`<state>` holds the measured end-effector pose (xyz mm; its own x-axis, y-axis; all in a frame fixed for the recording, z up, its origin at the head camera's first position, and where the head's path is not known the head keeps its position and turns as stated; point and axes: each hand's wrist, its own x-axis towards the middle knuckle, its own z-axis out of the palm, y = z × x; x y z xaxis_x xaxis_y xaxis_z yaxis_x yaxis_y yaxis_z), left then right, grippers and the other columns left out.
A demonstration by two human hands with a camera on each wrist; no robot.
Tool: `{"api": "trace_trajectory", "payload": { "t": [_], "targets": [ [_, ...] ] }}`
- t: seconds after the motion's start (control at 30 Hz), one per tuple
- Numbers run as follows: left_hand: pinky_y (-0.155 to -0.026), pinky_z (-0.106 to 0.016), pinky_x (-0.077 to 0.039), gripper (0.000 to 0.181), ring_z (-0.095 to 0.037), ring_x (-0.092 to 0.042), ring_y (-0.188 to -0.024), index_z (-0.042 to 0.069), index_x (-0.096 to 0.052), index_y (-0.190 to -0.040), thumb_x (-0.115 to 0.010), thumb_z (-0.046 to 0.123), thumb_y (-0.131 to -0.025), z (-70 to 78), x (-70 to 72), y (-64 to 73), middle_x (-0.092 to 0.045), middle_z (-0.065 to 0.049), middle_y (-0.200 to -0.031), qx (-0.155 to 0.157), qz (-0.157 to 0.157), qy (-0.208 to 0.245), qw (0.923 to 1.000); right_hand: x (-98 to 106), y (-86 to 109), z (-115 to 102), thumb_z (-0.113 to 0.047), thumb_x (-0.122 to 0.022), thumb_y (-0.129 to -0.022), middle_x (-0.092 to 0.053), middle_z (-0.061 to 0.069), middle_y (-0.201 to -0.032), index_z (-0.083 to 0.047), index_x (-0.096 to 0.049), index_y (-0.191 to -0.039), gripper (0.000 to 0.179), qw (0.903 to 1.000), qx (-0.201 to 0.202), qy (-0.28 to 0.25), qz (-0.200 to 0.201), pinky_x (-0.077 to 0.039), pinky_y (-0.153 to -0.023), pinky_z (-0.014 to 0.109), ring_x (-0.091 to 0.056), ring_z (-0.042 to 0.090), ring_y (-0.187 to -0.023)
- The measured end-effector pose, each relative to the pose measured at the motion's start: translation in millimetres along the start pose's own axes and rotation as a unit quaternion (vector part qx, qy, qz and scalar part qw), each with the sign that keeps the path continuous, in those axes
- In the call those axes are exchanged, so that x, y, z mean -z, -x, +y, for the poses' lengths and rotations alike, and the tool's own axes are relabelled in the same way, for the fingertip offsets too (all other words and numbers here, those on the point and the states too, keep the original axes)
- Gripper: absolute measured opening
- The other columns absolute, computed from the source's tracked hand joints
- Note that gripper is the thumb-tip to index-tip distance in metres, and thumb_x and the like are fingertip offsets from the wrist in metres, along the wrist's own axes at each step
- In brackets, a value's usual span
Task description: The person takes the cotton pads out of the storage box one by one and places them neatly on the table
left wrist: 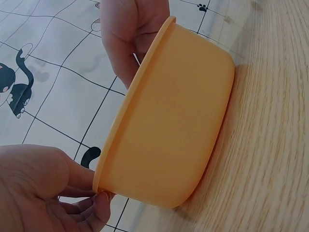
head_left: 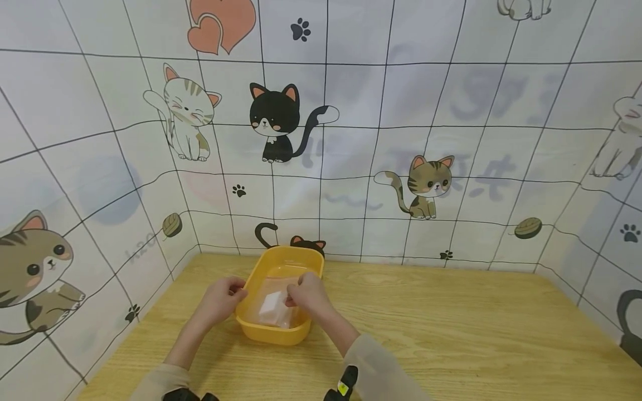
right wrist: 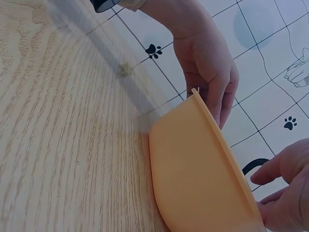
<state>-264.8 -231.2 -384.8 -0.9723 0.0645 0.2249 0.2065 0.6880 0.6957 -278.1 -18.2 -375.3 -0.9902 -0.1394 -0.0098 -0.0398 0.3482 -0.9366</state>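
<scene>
A yellow plastic basin [head_left: 281, 336] sits on the table, toward its left side. In it lies a clear plastic bag [head_left: 286, 320] with a white, flat, block-like item [head_left: 271, 304]; what the item is cannot be told. My left hand [head_left: 220, 301] pinches the basin's left rim between thumb and fingers, as the left wrist view [left wrist: 43, 188] also shows. Over the basin's right side, my right hand [head_left: 312, 295] has curled fingers and appears to pinch the bag's edge. The basin's wall hides those fingertips in both wrist views.
A light wooden tabletop [head_left: 441, 323] extends to the right of the basin. Behind and at the sides hangs a white gridded sheet [head_left: 351, 150] printed with cartoon cats. Dark wrist straps [head_left: 346, 384] sit over beige sleeves [head_left: 381, 373].
</scene>
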Motion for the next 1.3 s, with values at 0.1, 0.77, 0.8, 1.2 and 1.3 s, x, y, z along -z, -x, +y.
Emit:
{"api": "trace_trajectory", "payload": {
  "t": [0.1,0.77,0.8,1.2,1.3],
  "targets": [
    [-0.066,-0.034,-0.055,0.016,-0.023,-0.063,-0.082,-0.011,-0.068,-0.106,-0.064,-0.001,-0.094,0.5,-0.1,-0.2,-0.067,-0.009,-0.089,-0.002,0.0,0.001,1.0,-1.6,-2.0,0.7,0.001,-0.059,-0.092,-0.066,0.011,-0.067,-0.012,-0.038,-0.062,0.04,1.0,0.002,-0.005,0.005,-0.06,-0.065,0.036,-0.073,0.03,-0.067],
    [-0.065,-0.033,-0.055,0.017,-0.023,-0.063,-0.082,-0.011,-0.067,-0.107,-0.063,-0.002,-0.094,1.9,-0.1,1.4,-0.067,-0.009,-0.089,-0.002,0.0,0.004,1.0,-10.0,-10.9,-2.7,-0.002,-0.064,-0.096,-0.065,0.008,-0.062,0.002,-0.064,-0.073,0.023,0.9996,-0.026,-0.004,0.012,-0.059,-0.058,0.029,-0.068,0.018,-0.052],
    [-0.065,-0.033,-0.055,0.016,-0.023,-0.063,-0.082,-0.011,-0.067,-0.107,-0.063,-0.002,-0.094,1.9,0.0,1.5,-0.067,-0.009,-0.089,-0.003,0.0,0.004,1.0,-10.6,-11.2,-2.5,-0.002,-0.064,-0.096,-0.065,0.008,-0.062,0.003,-0.065,-0.075,0.022,0.9996,-0.025,-0.004,0.011,-0.058,-0.057,0.029,-0.067,0.016,-0.051],
    [-0.063,-0.032,-0.054,0.018,-0.023,-0.062,-0.082,-0.012,-0.067,-0.108,-0.063,-0.001,-0.095,2.0,-0.4,0.6,-0.066,-0.009,-0.089,0.0,-0.004,0.003,1.0,-11.3,-12.0,7.0,0.0,-0.061,-0.097,-0.066,0.009,-0.065,0.01,-0.065,-0.107,0.015,0.9983,0.043,-0.039,0.008,-0.058,-0.055,0.03,-0.064,0.013,-0.049],
    [-0.063,-0.032,-0.054,0.018,-0.022,-0.062,-0.081,-0.012,-0.066,-0.108,-0.063,-0.001,-0.095,1.4,-0.9,0.3,-0.066,-0.009,-0.089,0.003,-0.004,0.002,1.0,-10.1,-9.9,9.2,0.001,-0.061,-0.097,-0.065,0.009,-0.066,0.011,-0.066,-0.105,0.014,0.9965,0.066,-0.051,0.008,-0.058,-0.055,0.031,-0.063,0.014,-0.049]
  ]
}}
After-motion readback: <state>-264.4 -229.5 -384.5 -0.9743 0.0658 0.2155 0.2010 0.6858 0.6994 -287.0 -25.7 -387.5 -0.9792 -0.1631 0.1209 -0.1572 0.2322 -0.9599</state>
